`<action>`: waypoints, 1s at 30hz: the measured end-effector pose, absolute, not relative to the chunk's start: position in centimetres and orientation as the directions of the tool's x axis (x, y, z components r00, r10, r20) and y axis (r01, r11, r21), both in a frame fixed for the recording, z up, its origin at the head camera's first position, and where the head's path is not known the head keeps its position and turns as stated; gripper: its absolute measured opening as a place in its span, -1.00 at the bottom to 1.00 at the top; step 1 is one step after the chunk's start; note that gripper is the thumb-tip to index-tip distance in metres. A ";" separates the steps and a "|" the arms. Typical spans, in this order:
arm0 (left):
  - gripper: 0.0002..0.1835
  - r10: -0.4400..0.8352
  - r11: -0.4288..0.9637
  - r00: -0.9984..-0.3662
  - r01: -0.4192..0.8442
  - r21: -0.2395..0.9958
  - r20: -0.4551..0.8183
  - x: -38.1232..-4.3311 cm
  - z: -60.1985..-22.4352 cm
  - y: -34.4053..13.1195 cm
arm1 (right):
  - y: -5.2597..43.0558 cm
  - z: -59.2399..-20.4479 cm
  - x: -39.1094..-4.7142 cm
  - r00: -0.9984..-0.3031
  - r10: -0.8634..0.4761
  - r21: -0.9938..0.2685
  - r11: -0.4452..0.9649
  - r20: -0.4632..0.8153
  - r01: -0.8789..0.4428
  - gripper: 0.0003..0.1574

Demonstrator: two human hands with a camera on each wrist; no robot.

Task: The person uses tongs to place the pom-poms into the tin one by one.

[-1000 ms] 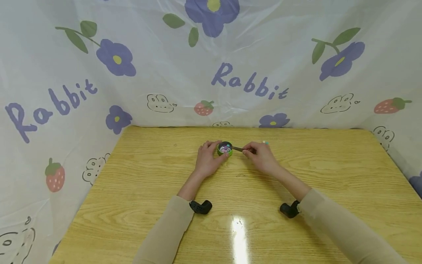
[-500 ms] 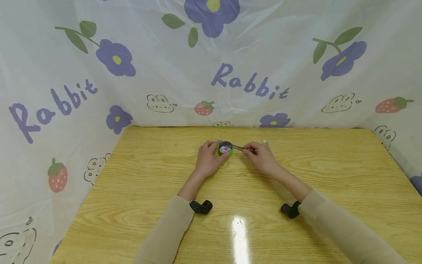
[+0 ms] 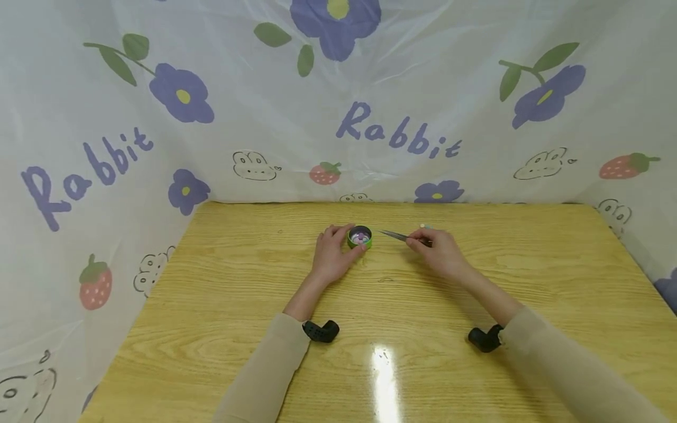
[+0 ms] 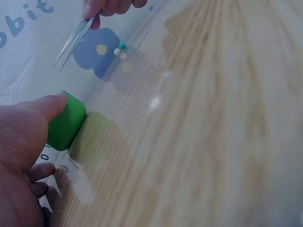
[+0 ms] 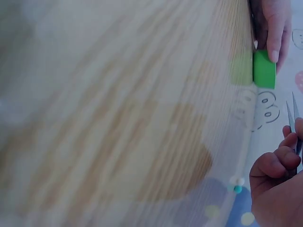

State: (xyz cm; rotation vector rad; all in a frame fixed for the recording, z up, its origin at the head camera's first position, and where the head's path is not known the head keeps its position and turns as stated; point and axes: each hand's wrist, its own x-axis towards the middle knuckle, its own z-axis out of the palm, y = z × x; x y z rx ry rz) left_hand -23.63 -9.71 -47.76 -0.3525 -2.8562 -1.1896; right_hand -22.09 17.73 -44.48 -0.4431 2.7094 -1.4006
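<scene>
My left hand point(image 3: 332, 257) steadies a small round green container point(image 3: 361, 245), thumb on its near side and fingers curled behind its left wall. Seen from the head, the container has a dark inner wall and small purple, pink and blue balls at the bottom. My right hand point(image 3: 441, 254) pinches a pair of metal tweezers point(image 3: 392, 235) to the right of the container. The tweezers' tips point left towards it, parted with nothing between them in the left wrist view. Beyond the right hand lie a few small white and teal balls point(image 4: 120, 51) on the table.
The wood-grain table point(image 3: 254, 305) is glossy and runs back to a white cloth point(image 3: 296, 129) printed with flowers, rabbits and strawberries. The cloth also walls off the left and right sides. Black wrist cameras point(image 3: 322, 331) sit at both sleeves.
A teal ball held in the tweezers over the container has been let go inside it. My right hand and the tweezers have since drawn away to the right; the left hand stays put.
</scene>
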 end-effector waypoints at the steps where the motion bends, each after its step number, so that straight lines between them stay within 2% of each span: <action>1: -0.34 0.195 0.681 -0.975 0.213 0.701 0.107 -23.6 -47.7 -9.7 | 18.1 -44.5 -22.1 -0.958 -0.274 -0.805 0.550 0.079 -0.223 -0.69; 16: -0.34 0.188 0.672 -0.977 0.202 0.712 0.100 -23.6 -47.8 -9.8 | 22.7 -44.8 -21.9 -0.988 -0.144 -0.794 0.593 0.057 -0.133 -0.54; 30: -0.34 0.193 0.669 -0.972 0.228 0.708 0.131 -23.3 -47.8 -9.8 | 24.1 -44.7 -22.0 -0.997 -0.078 -0.805 0.591 0.011 -0.055 -0.49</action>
